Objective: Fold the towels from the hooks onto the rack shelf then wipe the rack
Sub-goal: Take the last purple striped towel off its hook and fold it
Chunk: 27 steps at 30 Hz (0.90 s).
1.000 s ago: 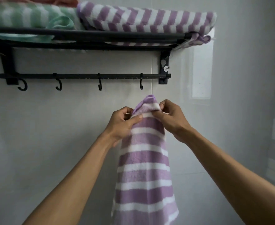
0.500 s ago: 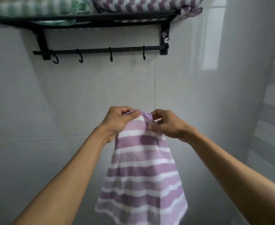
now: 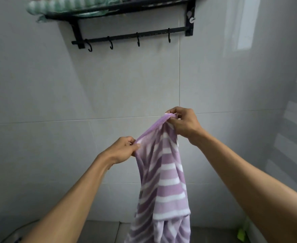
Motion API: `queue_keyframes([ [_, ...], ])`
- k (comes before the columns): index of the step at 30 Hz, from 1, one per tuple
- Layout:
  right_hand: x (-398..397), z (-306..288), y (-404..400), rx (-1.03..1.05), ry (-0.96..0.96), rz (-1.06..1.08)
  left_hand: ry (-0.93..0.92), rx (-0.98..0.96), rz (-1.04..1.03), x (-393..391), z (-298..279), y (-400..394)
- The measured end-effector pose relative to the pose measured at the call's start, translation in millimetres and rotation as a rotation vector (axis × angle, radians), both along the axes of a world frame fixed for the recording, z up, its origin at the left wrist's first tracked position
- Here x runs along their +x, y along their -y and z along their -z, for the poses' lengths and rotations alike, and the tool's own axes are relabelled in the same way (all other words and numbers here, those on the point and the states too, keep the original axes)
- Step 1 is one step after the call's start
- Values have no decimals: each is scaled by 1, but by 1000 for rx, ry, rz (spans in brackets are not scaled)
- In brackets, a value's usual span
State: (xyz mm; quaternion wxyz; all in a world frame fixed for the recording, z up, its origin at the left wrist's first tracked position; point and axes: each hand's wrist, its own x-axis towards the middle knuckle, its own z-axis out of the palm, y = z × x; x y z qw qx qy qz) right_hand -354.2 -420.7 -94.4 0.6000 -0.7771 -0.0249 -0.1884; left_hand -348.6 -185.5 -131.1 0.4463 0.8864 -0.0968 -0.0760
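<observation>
The towel (image 3: 163, 172) I pinch in my left hand (image 3: 124, 149) and right hand (image 3: 184, 122) is soft, fleecy cloth, matt, in purple and white stripes, with a plain purple hem. Far up on the wall, the rack (image 3: 126, 7) and its hooks (image 3: 138, 42) look like matt black metal, and the green-striped towel (image 3: 60, 5) on its shelf has the same plush pile. The wall tiles (image 3: 126, 81) are smooth, pale and glossy, with light shining off them at the right.

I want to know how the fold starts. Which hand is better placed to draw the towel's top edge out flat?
Left, probably. The left hand pinches the towel partway along the edge, lower; the right hand already holds the corner high as an anchor.
</observation>
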Motion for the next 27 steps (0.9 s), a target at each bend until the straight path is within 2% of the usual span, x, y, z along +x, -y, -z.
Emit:
queue_keyframes([
  [3, 2, 1, -5, -69, 12, 163, -60, -302, -149, -9, -14, 3],
  [6, 0, 2, -20, -250, -40, 260, -52, -638, -302, -8, -45, 5],
  [8, -8, -1, -37, -206, -47, 141, -46, -809, -402, -3, -67, 6],
  [10, -24, -4, -58, -20, -76, -135, -56, -931, -477, 3, -82, 4],
  [12, -39, -4, -74, -13, -158, -346, -31, -1004, -552, 9, -89, 3],
  [14, -42, 5, -88, -183, -184, -395, -1, -1052, -608, 15, -97, -1],
  [17, -33, 30, -105, -407, -201, -286, 53, -1157, -619, 22, -112, -9],
  [19, -24, 42, -112, -410, -222, -239, 74, -1209, -587, 27, -118, -17],
  [23, -23, 39, -135, -381, -320, -321, 107, -1210, -543, 37, -127, -34],
  [27, -2, 36, -171, -465, -290, -177, 106, -1207, -500, 45, -131, -44],
])
